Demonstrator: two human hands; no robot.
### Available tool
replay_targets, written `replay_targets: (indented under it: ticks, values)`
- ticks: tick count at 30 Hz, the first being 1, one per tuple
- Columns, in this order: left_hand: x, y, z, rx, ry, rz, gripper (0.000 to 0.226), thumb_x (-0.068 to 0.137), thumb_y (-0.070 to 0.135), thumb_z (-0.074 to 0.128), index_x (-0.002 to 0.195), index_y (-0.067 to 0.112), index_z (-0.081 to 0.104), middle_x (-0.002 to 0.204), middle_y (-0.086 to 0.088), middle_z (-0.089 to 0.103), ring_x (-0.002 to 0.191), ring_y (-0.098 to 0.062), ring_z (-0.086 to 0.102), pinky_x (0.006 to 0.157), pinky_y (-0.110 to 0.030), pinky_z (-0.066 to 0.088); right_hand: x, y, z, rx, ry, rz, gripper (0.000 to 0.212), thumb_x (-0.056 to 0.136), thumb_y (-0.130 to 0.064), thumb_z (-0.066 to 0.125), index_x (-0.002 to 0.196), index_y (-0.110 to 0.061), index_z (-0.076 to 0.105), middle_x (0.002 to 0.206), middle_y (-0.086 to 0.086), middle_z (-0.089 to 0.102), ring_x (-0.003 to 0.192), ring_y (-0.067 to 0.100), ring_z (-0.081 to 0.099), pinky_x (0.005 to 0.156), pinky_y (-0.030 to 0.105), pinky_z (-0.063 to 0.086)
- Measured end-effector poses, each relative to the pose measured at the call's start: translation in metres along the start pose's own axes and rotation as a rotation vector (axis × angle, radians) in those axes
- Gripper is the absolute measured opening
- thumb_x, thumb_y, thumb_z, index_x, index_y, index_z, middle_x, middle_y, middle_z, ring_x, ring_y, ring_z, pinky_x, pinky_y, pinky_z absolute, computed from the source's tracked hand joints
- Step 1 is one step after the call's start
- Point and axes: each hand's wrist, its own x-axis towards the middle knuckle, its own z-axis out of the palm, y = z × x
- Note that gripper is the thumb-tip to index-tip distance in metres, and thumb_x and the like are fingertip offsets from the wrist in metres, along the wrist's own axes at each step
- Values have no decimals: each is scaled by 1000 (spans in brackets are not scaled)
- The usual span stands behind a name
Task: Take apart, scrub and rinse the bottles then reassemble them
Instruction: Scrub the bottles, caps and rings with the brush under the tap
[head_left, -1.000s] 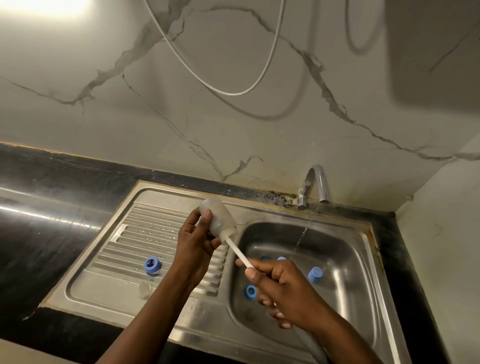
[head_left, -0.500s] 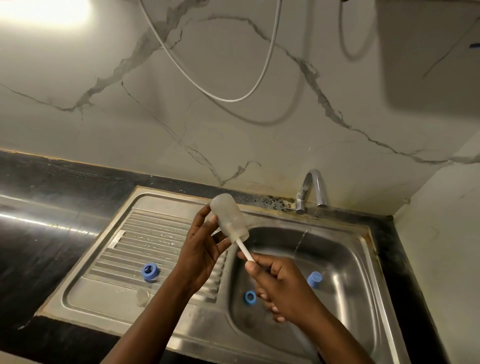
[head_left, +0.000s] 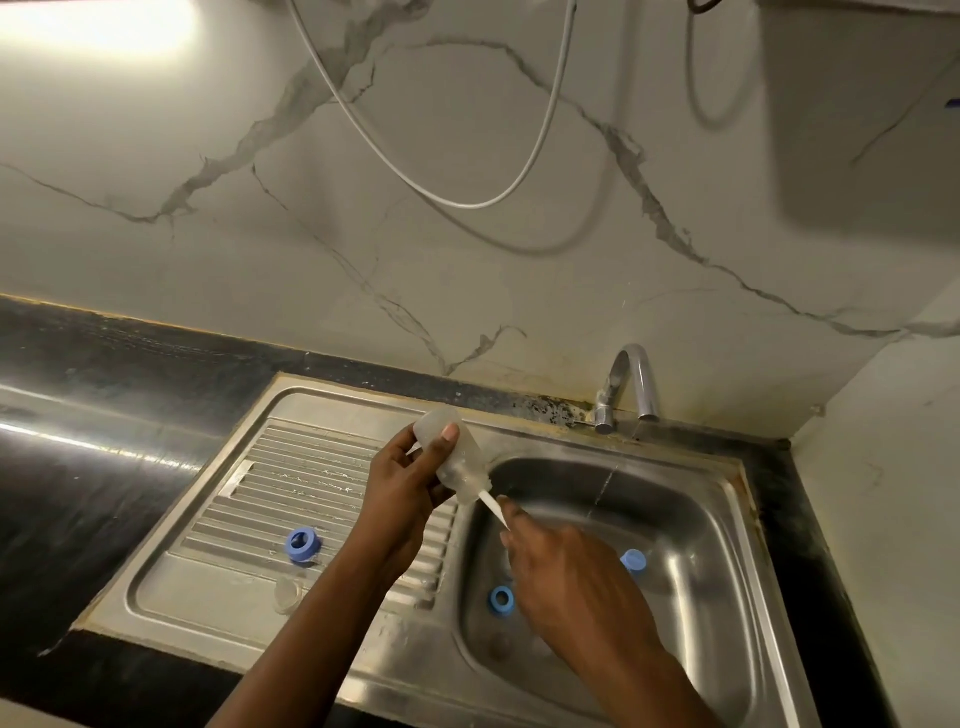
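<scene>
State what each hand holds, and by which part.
The left hand grips the translucent bottle round its body. The right hand holds the white brush handle near its outer end.

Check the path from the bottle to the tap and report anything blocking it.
Nothing visible: only open basin lies between the bottle and the tap. The brush handle in its mouth is held by the right hand.
</scene>
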Motion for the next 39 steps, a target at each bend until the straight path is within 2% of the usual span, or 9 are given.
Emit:
replay_targets:
  ticks: [3, 5, 9, 16, 23, 27, 31, 34, 39]
  values:
    - [0, -2, 1, -22, -29, -2, 53, 85, 29, 75, 135, 14, 64, 130, -20, 71, 117, -39, 72, 96, -52, 62, -5, 4, 1, 338, 32, 19, 28, 109, -42, 48, 128, -61, 58, 77, -12, 64, 70, 7, 64, 69, 32, 56]
    - [-1, -4, 0, -63, -63, -25, 53, 90, 29, 71, 139, 13, 61, 133, -23, 69, 116, -42, 72, 93, -50, 63, -11, 0, -2, 578, -3, 3, 30, 109, -39, 52, 98, -64, 63, 69, -22, 62, 67, -1, 62, 67, 24, 50]
    - [-4, 0, -2, -283, -179, -114, 75, 89, 41, 81, 148, 7, 52, 140, -29, 63, 119, -47, 69, 89, -44, 65, -19, -11, -12, 1172, -229, 170, 26, 108, -33, 55, 124, -43, 73, 60, -5, 46, 42, 6, 37, 40, 21, 34]
    - [2, -3, 1, -490, -291, -201, 107, 72, 41, 98, 154, 0, 44, 138, -26, 58, 116, -38, 70, 101, -49, 58, -17, -11, -15, 1735, -567, 239, 38, 105, -36, 53, 137, -24, 68, 63, 3, 28, 37, 4, 26, 34, 14, 29]
    - [4, -7, -7, -288, -194, -91, 79, 83, 37, 89, 150, 15, 54, 147, -24, 59, 131, -46, 62, 97, -54, 61, -10, 2, -17, 1175, -288, 166, 26, 107, -35, 56, 128, -40, 72, 63, 3, 40, 44, 10, 33, 40, 20, 31]
    - [3, -7, -8, -84, -31, -9, 45, 95, 25, 68, 140, 26, 65, 131, -11, 72, 113, -37, 74, 81, -42, 66, -3, 11, -11, 621, -15, 33, 21, 107, -41, 54, 117, -39, 72, 66, -21, 62, 59, 1, 60, 61, 22, 47]
    - [3, -7, -4, 23, 34, 18, 26, 104, 21, 62, 129, 23, 68, 124, -11, 73, 106, -35, 76, 82, -42, 65, -1, 15, -6, 328, 50, -5, 20, 107, -45, 49, 114, -39, 67, 72, -13, 65, 65, 8, 66, 64, 28, 57]
    - [2, -10, 2, 73, 47, 22, 52, 87, 39, 78, 132, 17, 65, 125, -15, 73, 113, -39, 73, 91, -50, 64, 3, 13, 0, 192, 36, -48, 20, 109, -39, 47, 102, -32, 64, 61, -14, 54, 57, 9, 61, 69, 38, 61]
    - [0, -14, 4, 55, 18, 41, 59, 82, 37, 81, 134, 16, 63, 126, -18, 72, 114, -41, 73, 97, -56, 60, -1, 10, -2, 313, 14, -26, 20, 109, -40, 50, 96, -45, 64, 62, -16, 55, 59, 4, 59, 61, 21, 46]
